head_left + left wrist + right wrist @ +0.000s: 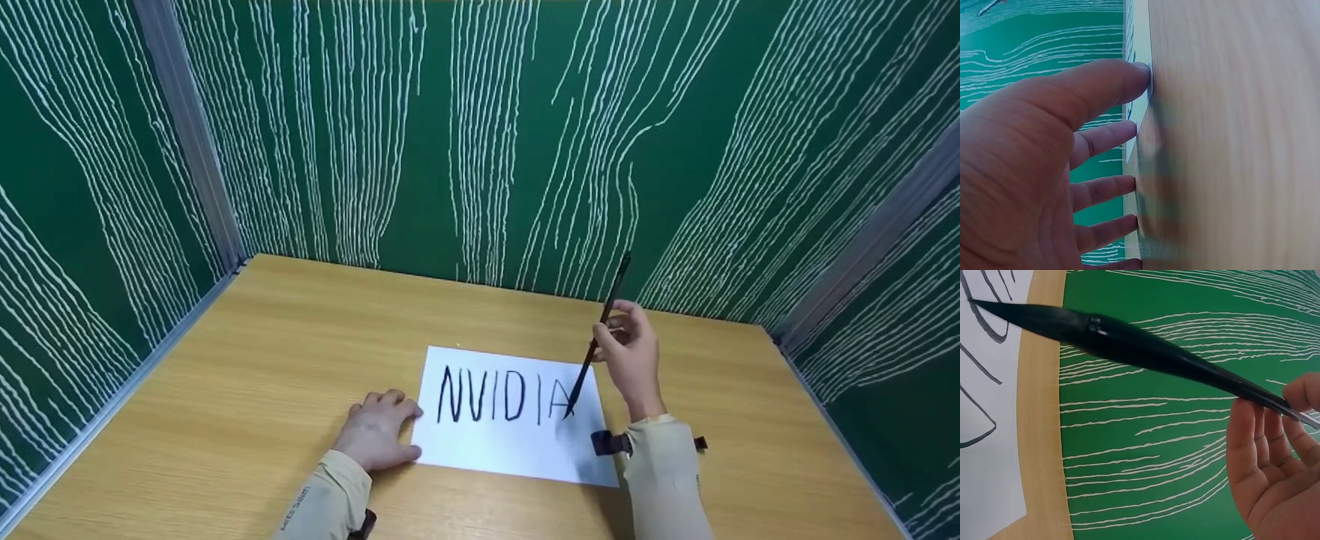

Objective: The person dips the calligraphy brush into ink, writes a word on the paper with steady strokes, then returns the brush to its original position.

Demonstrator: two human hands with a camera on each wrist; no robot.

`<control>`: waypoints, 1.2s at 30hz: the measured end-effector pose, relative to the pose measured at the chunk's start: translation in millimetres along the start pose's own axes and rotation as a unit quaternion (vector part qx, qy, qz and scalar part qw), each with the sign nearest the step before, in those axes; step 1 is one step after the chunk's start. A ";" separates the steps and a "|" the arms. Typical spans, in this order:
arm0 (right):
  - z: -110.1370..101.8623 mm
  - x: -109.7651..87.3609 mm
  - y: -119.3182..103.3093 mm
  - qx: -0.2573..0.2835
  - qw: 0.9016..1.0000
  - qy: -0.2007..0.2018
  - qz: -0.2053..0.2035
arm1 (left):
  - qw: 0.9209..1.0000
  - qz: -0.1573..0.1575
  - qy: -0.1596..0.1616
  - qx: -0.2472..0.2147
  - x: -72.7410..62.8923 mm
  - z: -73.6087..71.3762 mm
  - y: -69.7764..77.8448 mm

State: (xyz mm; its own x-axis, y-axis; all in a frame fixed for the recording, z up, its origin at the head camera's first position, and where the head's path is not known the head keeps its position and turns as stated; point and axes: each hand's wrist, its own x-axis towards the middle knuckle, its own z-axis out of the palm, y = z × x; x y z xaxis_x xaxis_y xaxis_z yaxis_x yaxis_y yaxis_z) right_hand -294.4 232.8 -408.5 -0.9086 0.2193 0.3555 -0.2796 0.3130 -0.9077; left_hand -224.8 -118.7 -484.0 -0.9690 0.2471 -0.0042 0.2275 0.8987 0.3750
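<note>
A white sheet of paper point(487, 446) lies on the wooden table, with "NVIDIA" lettered across it in dark strokes. My right hand point(632, 356) pinches a black calligraphy brush point(606, 311) by its handle, between thumb and fingers. The brush slants, its tip down by the last letter "A"; whether it touches the paper I cannot tell. In the right wrist view the dark bristles point(1033, 322) taper to a fine point. My left hand point(377, 429) rests at the paper's left edge, fingers spread, the thumb point(1123, 79) and index finger on the sheet's border.
The wooden table point(300, 322) extends around the paper on every side. Green panels point(427, 187) with white wavy lines wall off the back and both sides, joined by grey corner posts point(191, 135). Dark wrist straps point(611, 444) sit over the light sleeves.
</note>
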 end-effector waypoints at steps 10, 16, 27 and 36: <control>-6.9 -5.3 -6.4 0.017 0.999 0.022 -0.020 | 1.000 0.013 0.009 0.004 -1.7 2.2 -1.9; -10.9 -6.7 -5.4 0.017 0.999 0.032 -0.018 | 1.000 0.015 0.010 0.002 -1.4 2.4 -1.7; -19.2 -5.3 7.6 -0.005 1.000 0.026 -0.016 | 1.000 0.016 0.002 0.002 0.8 3.2 -0.2; -29.4 -3.7 15.0 -0.035 0.999 0.011 0.014 | 1.000 0.010 0.005 -0.003 -0.2 1.0 -1.5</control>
State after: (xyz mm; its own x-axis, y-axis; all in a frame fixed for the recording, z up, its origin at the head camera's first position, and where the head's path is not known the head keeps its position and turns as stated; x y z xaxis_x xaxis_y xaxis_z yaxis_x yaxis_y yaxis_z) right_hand -286.1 263.9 -416.9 -0.9082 0.2496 0.3361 -0.2309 0.3710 -0.8995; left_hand -224.8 -119.8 -485.6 -0.9652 0.2612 0.0126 0.2463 0.8917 0.3797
